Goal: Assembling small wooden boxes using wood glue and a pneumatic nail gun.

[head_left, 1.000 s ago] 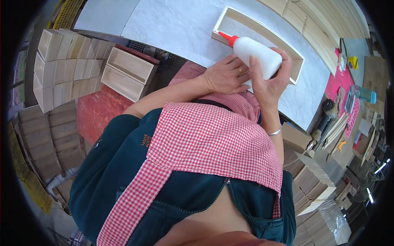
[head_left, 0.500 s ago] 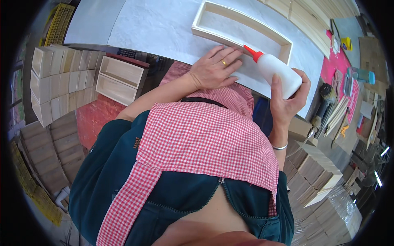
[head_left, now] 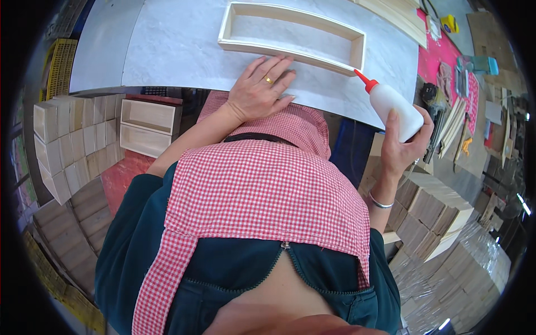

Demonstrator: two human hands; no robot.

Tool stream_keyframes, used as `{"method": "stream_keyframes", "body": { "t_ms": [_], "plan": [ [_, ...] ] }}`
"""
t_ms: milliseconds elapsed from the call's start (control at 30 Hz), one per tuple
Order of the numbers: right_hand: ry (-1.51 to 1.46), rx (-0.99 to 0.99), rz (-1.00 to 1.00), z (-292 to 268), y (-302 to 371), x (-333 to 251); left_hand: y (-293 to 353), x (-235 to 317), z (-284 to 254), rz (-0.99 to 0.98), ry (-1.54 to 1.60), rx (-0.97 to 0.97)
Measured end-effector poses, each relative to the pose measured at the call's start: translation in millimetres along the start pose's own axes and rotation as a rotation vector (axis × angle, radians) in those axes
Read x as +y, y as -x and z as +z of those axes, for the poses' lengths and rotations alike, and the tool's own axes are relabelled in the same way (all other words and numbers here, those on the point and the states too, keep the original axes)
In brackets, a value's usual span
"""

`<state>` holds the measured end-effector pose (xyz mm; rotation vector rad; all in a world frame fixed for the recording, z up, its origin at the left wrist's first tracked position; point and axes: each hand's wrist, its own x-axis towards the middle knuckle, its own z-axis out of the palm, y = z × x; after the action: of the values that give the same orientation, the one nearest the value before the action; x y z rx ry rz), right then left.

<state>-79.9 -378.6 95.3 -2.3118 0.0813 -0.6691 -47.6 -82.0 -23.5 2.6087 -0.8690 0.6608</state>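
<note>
A long rectangular frame of pale wood (head_left: 296, 56) lies on the grey marbled tabletop (head_left: 173, 50), the table surface showing inside it. My left hand (head_left: 261, 86) rests flat with its fingers stretched toward the frame's near side, the fingertips at or just touching that wall; a gold ring is on one finger. My right hand (head_left: 406, 139) is wrapped round a white squeeze bottle (head_left: 395, 113) with a red pointed nozzle. The bottle is tilted, and its tip meets the frame's near right corner. Whether anything comes out of the tip I cannot tell.
Long wooden strips (head_left: 391, 19) lie along the table's far right edge. At the left stand stacked wooden boxes (head_left: 78, 134) and two open trays (head_left: 148, 127). A pink cloth surface (head_left: 438, 67) with tools is at the right, above stacked boards (head_left: 432, 209).
The bottle's nozzle has moved right along the near wall to the frame's right corner. My whole view has shifted a little, so the frame sits further left.
</note>
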Motion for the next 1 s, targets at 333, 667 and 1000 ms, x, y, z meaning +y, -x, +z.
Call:
{"method": "stream_keyframes", "body": {
  "t_ms": [333, 667, 1000],
  "plan": [
    [-0.191, 0.111, 0.207, 5, -16, 30, -5, 2, 0, -0.036, 0.059, -0.05],
    [0.275, 0.516, 0.133, 36, -220, 221, -11, 9, -12, -0.037, 0.11, -0.098],
    [0.384, 0.214, 0.118, 3, -208, 184, 10, -14, -1, -0.079, 0.248, -0.021]
  ]
}}
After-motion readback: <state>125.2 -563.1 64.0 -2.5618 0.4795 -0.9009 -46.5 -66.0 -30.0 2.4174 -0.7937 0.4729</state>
